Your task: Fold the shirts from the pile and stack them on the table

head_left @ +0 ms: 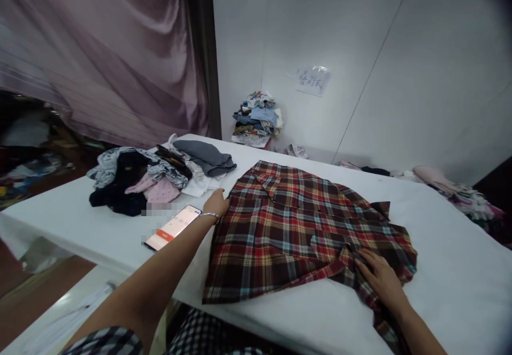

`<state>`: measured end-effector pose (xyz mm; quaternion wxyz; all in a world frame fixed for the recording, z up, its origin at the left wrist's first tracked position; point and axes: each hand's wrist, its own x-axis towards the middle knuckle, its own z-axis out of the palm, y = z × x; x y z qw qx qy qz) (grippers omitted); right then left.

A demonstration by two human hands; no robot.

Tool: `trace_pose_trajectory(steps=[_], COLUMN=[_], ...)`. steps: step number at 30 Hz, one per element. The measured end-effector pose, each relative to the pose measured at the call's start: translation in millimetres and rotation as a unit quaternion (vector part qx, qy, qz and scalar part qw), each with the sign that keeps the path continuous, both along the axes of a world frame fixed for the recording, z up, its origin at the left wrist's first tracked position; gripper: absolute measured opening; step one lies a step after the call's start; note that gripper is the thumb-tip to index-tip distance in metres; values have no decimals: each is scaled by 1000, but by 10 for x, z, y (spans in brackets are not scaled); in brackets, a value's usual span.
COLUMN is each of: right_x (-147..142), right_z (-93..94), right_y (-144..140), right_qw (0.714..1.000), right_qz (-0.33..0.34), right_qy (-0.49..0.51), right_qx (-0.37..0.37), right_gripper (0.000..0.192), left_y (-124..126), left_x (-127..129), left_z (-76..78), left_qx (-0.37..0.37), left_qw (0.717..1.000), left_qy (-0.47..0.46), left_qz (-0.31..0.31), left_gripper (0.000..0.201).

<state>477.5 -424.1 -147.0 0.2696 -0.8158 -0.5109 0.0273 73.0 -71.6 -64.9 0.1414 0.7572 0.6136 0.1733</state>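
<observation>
A plaid shirt [280, 221] in dark brown, red, tan and light blue lies spread over the white-covered table [448, 269]. At its left edge is my left hand [216, 204], wearing a bracelet, with closed fingers that seem to pinch the fabric; the fingertips are partly hidden. My right hand [382, 281] rests palm down near the shirt's right end, fingers stretched over bunched cloth. A sleeve hangs beneath the right wrist toward the table's near edge. Beside my left forearm lies a phone [176, 228] with its screen lit.
Left of the shirt sits a heap of clothes [136, 176], with a grey garment [206, 156] at its back. Folded clothes are stacked [258, 120] beyond the table by the wall. More clothes [456, 189] lie past the right far edge. A pink curtain [132, 50] hangs at left.
</observation>
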Motion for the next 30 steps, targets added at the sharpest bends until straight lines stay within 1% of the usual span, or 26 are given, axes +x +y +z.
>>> trace_pose_trajectory(steps=[2,4,6,9,11,13,15,17,20,22,24,26,30], right_x=[-14,-32,-44,-44,-38,-33,-33,-36,-38,-37,-36,-34,-23], right_z=[-8,-12,-13,-20,-27,-31,-30,-25,-18,-20,-24,-30,-47], right_y=[-7,-9,-9,-11,-15,-19,-23,-26,-28,-27,-27,-27,-30], right_qw=[1000,1000,1000,999,999,998,997,997,996,996,995,995,995], right_qz=[-4,-6,-8,-13,-17,-19,-21,-19,-22,-25,-27,-27,-21], right_qy=[0,2,8,25,36,43,50,58,67,70,70,71,75], right_qx=[1,3,7,18,31,42,51,49,49,57,65,62,54], right_gripper=[49,47,47,48,43,37,34,36,37,35,34,37,39], left_y=[28,32,18,-20,-41,-44,-17,45,201,317,411,460,444], left_x=[108,324,626,1137,1438,1669,1821,1900,1873,1744,1527,1253,729], left_z=[37,84,109,84,37,-12,-49,-66,-60,-56,-72,-117,-235], left_qx=[25,39,42,45,46,43,37,29,7,-11,-28,-49,-100], left_qw=[999,997,993,988,986,987,989,992,997,999,999,996,987], left_qy=[-1,-1,5,21,35,46,51,47,24,-1,-29,-57,-99], left_qz=[-23,-64,-108,-148,-156,-151,-134,-112,-75,-41,1,39,78], left_gripper=[42,35,31,35,42,46,46,45,42,35,33,34,34])
